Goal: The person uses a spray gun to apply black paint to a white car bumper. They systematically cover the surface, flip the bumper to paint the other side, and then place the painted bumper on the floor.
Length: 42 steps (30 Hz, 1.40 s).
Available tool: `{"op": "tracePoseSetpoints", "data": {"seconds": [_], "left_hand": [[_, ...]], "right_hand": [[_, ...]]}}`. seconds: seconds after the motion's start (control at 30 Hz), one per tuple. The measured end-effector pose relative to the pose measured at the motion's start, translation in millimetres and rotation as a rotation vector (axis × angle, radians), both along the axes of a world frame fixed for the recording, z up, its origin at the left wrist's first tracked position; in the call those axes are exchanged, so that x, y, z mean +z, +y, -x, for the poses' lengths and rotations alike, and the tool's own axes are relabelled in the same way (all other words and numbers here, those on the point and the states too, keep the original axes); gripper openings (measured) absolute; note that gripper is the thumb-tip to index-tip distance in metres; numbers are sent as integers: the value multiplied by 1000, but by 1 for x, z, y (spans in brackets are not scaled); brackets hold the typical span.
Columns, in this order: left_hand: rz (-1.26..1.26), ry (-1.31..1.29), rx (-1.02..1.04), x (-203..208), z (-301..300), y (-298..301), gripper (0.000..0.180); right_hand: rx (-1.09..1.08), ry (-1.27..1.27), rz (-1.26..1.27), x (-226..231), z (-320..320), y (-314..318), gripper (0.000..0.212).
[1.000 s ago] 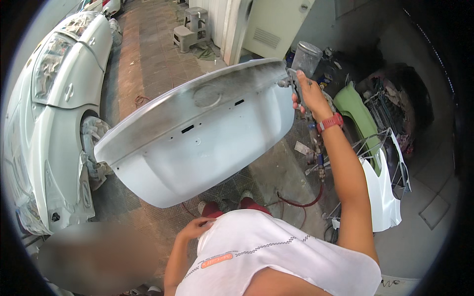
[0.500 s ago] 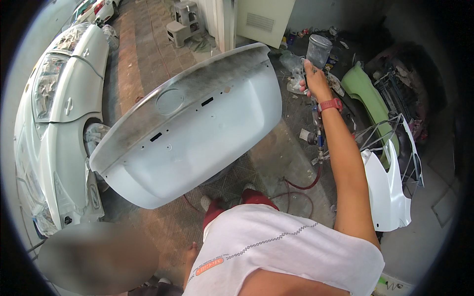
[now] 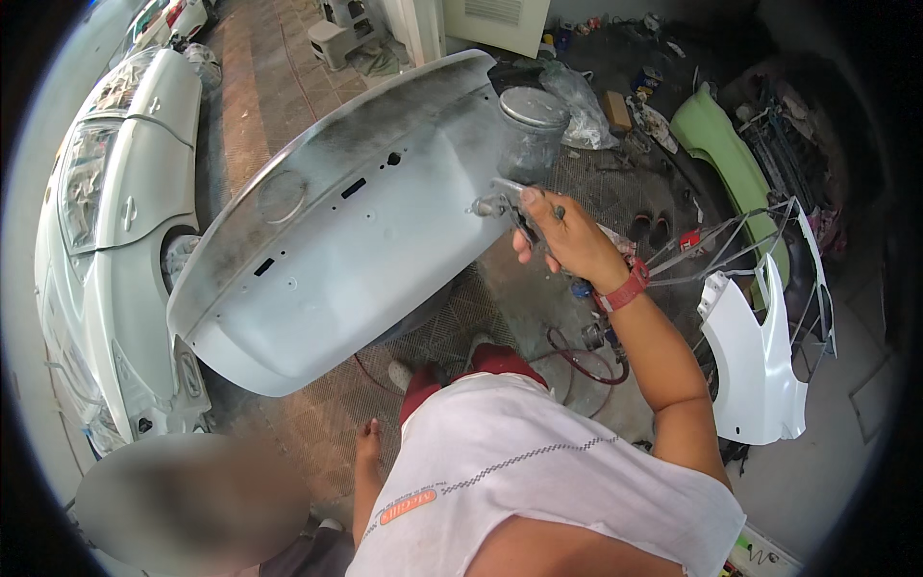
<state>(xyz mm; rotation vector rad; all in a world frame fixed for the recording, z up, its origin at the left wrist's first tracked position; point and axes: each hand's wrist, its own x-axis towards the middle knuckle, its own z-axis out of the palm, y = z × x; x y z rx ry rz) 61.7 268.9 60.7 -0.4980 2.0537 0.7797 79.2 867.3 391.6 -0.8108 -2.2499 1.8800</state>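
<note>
Right hand (image 3: 567, 236), fingers wrapped round a spray gun (image 3: 497, 204), has swung in from beyond the pale car panel (image 3: 351, 231); nozzle now fronts its right portion, so work appears centred there. Panel sits slanted ahead of the person. Left hand (image 3: 368, 440) hangs low, seemingly empty, loosely curled.

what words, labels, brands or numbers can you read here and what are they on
White shirt: lettering in an orange patch on the chest; I won't copy out its wording.
Same shirt: a line of smaller print beside that patch, too small to read.
Dark blue container on the floor: label markings, too small to read.
Spray gun in the right hand: no readable text.
Pale car panel: no lettering visible.
</note>
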Motion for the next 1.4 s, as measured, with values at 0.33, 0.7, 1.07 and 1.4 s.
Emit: {"op": "tracePoseSetpoints", "data": {"seconds": [0.33,0.7,1.07,1.4], "left_hand": [[-6,-36,-109,-7,-20,7,86],[102,39,-248,-46,-57,-42,87],[21,11,-97,28,-6,29,86],[-10,7,-166,-7,-17,-14,101]], "right_hand": [[-347,-87,-174,-29,-40,61,64],[-22,-7,-136,-50,-72,-24,58],[-200,-101,70,-92,-94,0,61],[-380,-20,-154,-132,-115,3,52]]}}
